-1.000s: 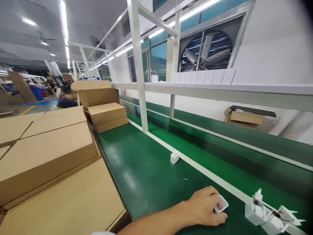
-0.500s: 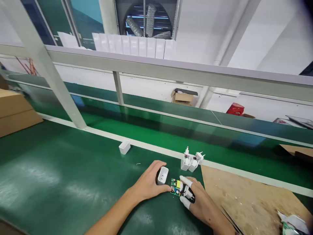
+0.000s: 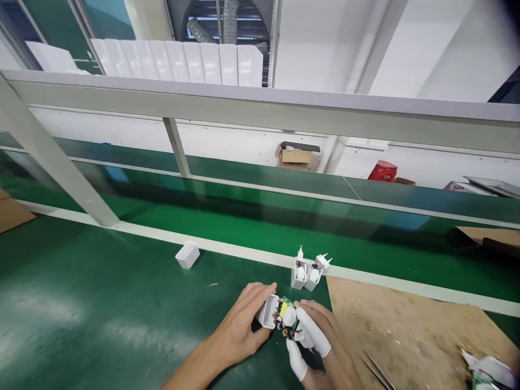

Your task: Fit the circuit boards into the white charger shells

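Note:
My left hand [image 3: 246, 319] is closed round a white plastic charger housing [image 3: 267, 312], its open end turned to the right. In my right hand [image 3: 314, 336], with white finger cots on the fingers, is a small green circuit board [image 3: 285, 316] with a yellow part and other components. A white plug piece [image 3: 304, 337] sits at the board's right end, partly hidden by the fingers. The board's left edge is at the mouth of the housing; how far inside it reaches, I cannot tell.
Two white housings [image 3: 305, 275] with boards and plugs stand by the bench's edge strip. Another white housing [image 3: 187, 255] stands farther left. Tweezers [image 3: 377, 370] lie on a brown board [image 3: 382, 319] at right. Beyond runs a green conveyor belt [image 3: 227, 222].
The circuit board has moved left and tilted up to the housing's mouth. My left hand has turned the housing toward it. The view has shifted slightly to the right.

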The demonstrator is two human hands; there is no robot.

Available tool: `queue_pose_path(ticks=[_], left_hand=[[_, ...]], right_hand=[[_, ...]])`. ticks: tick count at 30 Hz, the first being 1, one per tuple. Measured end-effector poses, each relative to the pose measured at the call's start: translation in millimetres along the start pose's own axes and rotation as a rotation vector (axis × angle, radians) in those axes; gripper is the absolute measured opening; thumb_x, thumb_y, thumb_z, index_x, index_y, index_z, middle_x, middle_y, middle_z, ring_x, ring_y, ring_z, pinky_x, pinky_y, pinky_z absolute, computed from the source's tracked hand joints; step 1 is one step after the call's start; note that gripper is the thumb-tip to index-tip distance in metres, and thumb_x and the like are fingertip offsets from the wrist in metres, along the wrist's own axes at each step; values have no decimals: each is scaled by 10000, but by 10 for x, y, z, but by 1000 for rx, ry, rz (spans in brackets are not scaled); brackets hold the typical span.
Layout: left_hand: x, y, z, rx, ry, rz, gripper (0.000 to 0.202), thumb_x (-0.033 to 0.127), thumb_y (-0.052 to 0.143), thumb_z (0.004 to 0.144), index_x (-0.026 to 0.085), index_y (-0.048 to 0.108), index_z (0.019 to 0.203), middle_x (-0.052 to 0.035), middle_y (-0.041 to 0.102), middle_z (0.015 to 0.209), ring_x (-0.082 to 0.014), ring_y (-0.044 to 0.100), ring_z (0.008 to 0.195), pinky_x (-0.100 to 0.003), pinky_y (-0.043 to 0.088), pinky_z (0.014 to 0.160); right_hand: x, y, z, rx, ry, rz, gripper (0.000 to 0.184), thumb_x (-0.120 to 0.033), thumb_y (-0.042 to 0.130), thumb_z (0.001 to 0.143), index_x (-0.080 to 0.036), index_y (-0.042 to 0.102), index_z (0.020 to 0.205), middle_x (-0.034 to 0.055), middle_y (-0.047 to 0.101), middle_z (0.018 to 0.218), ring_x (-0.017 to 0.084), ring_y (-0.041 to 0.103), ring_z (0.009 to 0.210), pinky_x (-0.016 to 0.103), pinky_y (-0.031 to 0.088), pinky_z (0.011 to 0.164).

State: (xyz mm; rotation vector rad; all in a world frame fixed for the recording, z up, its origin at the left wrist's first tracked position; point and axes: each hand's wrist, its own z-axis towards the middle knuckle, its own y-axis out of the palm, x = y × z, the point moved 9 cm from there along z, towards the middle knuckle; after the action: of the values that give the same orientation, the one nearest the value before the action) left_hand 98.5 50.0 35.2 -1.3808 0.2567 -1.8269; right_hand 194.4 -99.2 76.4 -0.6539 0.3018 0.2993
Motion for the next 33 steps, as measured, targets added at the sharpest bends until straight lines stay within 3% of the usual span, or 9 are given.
queue_pose_path(ticks=[4, 9, 17, 29, 33], left_hand=[[-36, 64, 4, -15, -32, -5, 953, -1, 586, 872, 360, 167, 1648, -91, 584, 1417, -288, 465, 1354, -501, 505, 1109], [-96, 45, -13, 0, -50, -36, 916, 49, 594, 919, 353, 140, 1654, -98, 576, 1438, -273, 480, 1365, -485, 513, 1120], [-11, 52, -1, -23, -9, -14, 888, 88, 590, 954, 347, 121, 1662, -105, 590, 1435, -270, 507, 1357, -470, 529, 1115], [15, 55, 3, -22, 2, 4, 914, 69, 613, 937, 338, 125, 1662, -107, 595, 1426, -275, 500, 1359, -481, 522, 1119], [21, 72, -2, -30, 1, -2, 922, 69, 619, 935, 337, 116, 1660, -107, 591, 1417, -274, 506, 1340, -480, 523, 1105]], right_hand=[[-16, 57, -4, -68, 16, -8, 644, -54, 582, 908, -187, 462, 1527, 153, 690, 1316, 307, 632, 1285, 473, 620, 1003], [12, 85, -10, -97, 99, -51, 554, -80, 550, 940, -201, 509, 1479, 135, 696, 1315, 303, 649, 1278, 475, 611, 1031], [-66, 86, 54, -72, -12, -77, 577, -61, 548, 903, -164, 515, 1470, 141, 722, 1268, 303, 679, 1221, 494, 632, 996], [-144, 37, 121, -45, -46, -105, 546, -48, 559, 919, -134, 522, 1457, 150, 728, 1229, 290, 686, 1199, 492, 623, 1006], [-112, 26, 136, -59, -22, -110, 572, -62, 557, 931, -181, 491, 1486, 132, 721, 1241, 284, 698, 1181, 500, 629, 998]])
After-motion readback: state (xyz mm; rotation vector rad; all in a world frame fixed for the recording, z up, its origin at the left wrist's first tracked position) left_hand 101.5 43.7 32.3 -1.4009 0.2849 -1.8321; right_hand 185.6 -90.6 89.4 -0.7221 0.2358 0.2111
